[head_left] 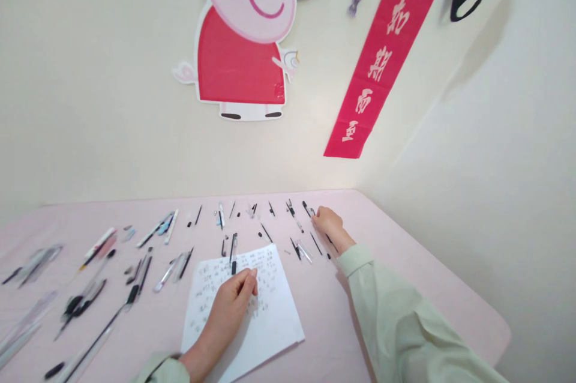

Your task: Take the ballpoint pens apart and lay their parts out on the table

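Observation:
My left hand (234, 296) is over a sheet of paper (265, 323) covered with handwritten marks, its fingers curled closed; whatever they hold, if anything, is hidden. Just beyond its knuckles, a dark pen (234, 254) lies across the paper's top edge. Farther back on the right, my right hand (328, 224) is closed, fingertips down at the near end of a pen part (308, 208) with a black end. Beneath its wrist, a thin dark piece (332, 243) shows partly. To its left lies a group of pen pieces (293, 215).
Taken-apart pens, refills (316, 244) and caps lie in small groups across the pink table (423, 275). Larger clusters (83, 302) are at the left. A wall with a cartoon pig cutout (243, 65) and a red banner (382, 65) rises behind; another wall stands at right.

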